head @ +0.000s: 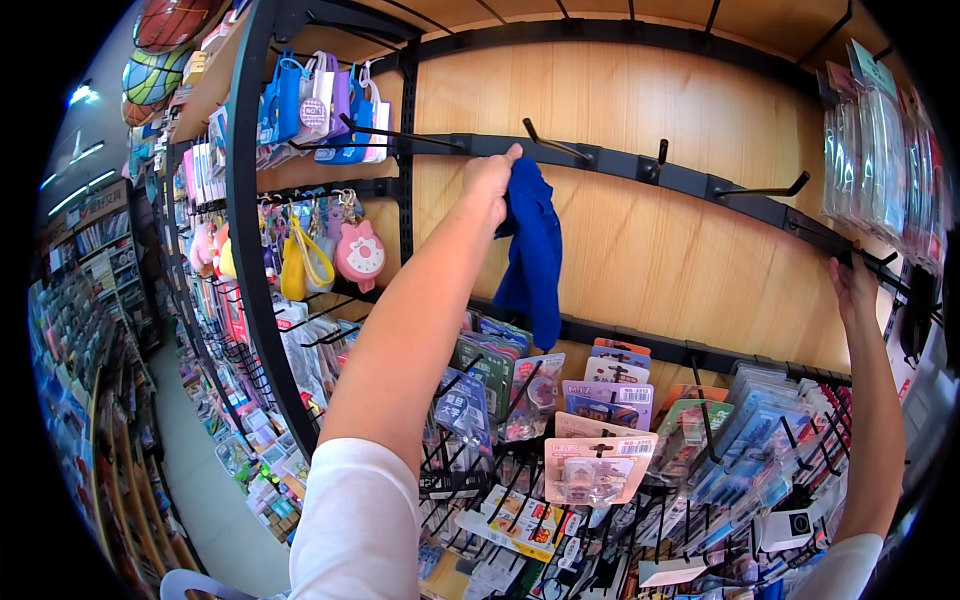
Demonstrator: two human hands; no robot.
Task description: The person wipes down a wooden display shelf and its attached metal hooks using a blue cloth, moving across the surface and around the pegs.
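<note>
My left hand [491, 184] grips a blue cloth [531, 251] at the middle of a black metal rail [622, 161]. The cloth hangs down in folds in front of the wood-grain back panel [697, 262]. Its thumb points up beside a bare hook [555, 139]. Farther right, my right hand [853, 285] is raised to the same rail near its right end. The fingers there meet the rail and are partly hidden, and the hand appears to hold it. More hooks [765, 186] without goods stick out from the rail.
Below, carded goods [600, 457] crowd many projecting hooks. Bags [352, 112] and pendants [361, 251] hang at left beyond a black upright [251, 187]. Clear-wrapped packets [877, 165] hang upper right. An aisle floor [214, 495] runs along the left; basketballs [169, 26] sit high up.
</note>
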